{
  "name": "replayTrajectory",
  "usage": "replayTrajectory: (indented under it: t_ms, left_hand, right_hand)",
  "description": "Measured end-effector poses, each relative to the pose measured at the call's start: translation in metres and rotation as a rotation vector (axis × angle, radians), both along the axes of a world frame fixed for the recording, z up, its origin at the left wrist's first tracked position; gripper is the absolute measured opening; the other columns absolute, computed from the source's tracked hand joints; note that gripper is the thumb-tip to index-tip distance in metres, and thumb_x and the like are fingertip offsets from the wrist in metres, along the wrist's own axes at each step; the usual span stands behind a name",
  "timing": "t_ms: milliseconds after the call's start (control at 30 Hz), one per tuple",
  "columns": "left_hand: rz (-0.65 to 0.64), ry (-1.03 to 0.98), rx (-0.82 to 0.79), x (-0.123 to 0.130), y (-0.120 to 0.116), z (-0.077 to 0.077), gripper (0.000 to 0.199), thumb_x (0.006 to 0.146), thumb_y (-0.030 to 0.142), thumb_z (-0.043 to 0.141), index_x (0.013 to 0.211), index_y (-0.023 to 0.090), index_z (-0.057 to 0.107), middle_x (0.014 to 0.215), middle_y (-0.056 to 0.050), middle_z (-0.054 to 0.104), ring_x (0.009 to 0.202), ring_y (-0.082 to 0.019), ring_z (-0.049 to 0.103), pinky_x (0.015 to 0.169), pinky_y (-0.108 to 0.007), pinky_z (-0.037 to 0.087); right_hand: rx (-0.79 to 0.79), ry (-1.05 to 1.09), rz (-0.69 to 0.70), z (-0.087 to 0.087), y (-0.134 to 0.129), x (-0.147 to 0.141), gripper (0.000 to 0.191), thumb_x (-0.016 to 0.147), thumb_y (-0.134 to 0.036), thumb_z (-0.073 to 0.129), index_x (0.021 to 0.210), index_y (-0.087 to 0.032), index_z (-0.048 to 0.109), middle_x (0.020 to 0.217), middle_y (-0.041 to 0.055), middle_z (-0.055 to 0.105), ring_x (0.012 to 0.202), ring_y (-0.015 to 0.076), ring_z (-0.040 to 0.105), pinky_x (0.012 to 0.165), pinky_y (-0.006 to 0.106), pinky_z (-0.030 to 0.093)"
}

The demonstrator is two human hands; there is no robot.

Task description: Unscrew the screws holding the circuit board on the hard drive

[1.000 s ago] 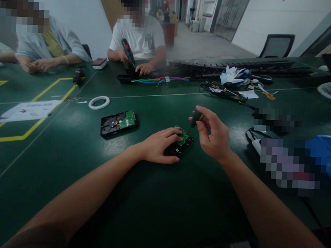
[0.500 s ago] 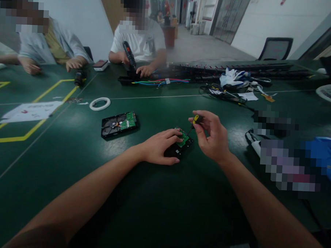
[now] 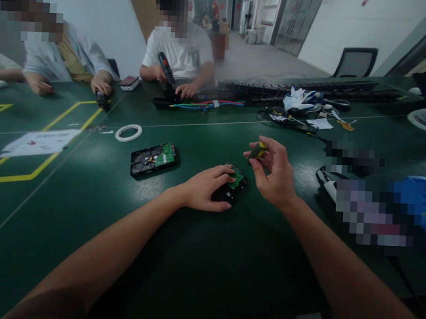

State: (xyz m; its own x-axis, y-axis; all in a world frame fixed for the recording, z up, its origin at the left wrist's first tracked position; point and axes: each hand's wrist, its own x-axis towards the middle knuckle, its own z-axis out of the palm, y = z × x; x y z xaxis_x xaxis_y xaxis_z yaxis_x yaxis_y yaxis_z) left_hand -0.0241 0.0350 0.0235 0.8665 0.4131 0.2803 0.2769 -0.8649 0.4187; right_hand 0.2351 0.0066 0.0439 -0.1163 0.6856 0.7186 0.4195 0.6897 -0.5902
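A hard drive (image 3: 229, 196) with a green circuit board lies on the green table in front of me. My left hand (image 3: 210, 190) holds it steady from the left, thumb along the near edge and fingers over the board. My right hand (image 3: 274, 174) grips a small screwdriver (image 3: 256, 152) by its black and yellow handle. The shaft slants down to the board's right part; I cannot make out the tip's exact contact. To the left, a second hard drive (image 3: 152, 160) rests board side up, touched by neither hand.
A white ring (image 3: 128, 133) and printed paper (image 3: 39, 142) lie on the left. Across the table a person (image 3: 178, 50) holds a power driver (image 3: 166, 69) near coloured wires (image 3: 208, 104). Another person's hand (image 3: 101, 83) grips a dark object. Gloves (image 3: 302, 100) and cables lie back right.
The screwdriver handle has turned and tilted in my right hand, whose fingers have shifted slightly upward. My left hand and both drives stay put. The left co-worker's hand has closed on the dark object.
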Motion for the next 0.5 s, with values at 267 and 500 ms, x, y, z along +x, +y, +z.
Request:
replayTrajectory:
  t_ms: [267, 500]
  left_hand:
    - [-0.004, -0.001, 0.005, -0.0008, 0.0005, -0.0013, 0.073, 0.092, 0.063, 0.079, 0.148, 0.02, 0.057, 0.161, -0.021, 0.051, 0.155, -0.044, 0.048, 0.125, -0.064, 0.047]
    - [-0.005, 0.004, 0.0, -0.0007, 0.0009, -0.0012, 0.074, 0.092, 0.063, 0.079, 0.148, 0.021, 0.057, 0.162, -0.02, 0.051, 0.155, -0.044, 0.048, 0.125, -0.063, 0.047]
  right_hand:
    - [0.169, -0.184, -0.179, 0.0078, -0.002, 0.0011, 0.063, 0.098, -0.022, 0.074, 0.155, -0.039, 0.054, 0.127, 0.0062, 0.07, 0.102, 0.0259, 0.073, 0.085, 0.047, 0.071]
    - [0.184, -0.177, -0.201, 0.0079, -0.0018, 0.0019, 0.065, 0.101, -0.019, 0.066, 0.161, -0.039, 0.05, 0.132, 0.0072, 0.07, 0.106, 0.0265, 0.074, 0.09, 0.048, 0.071]
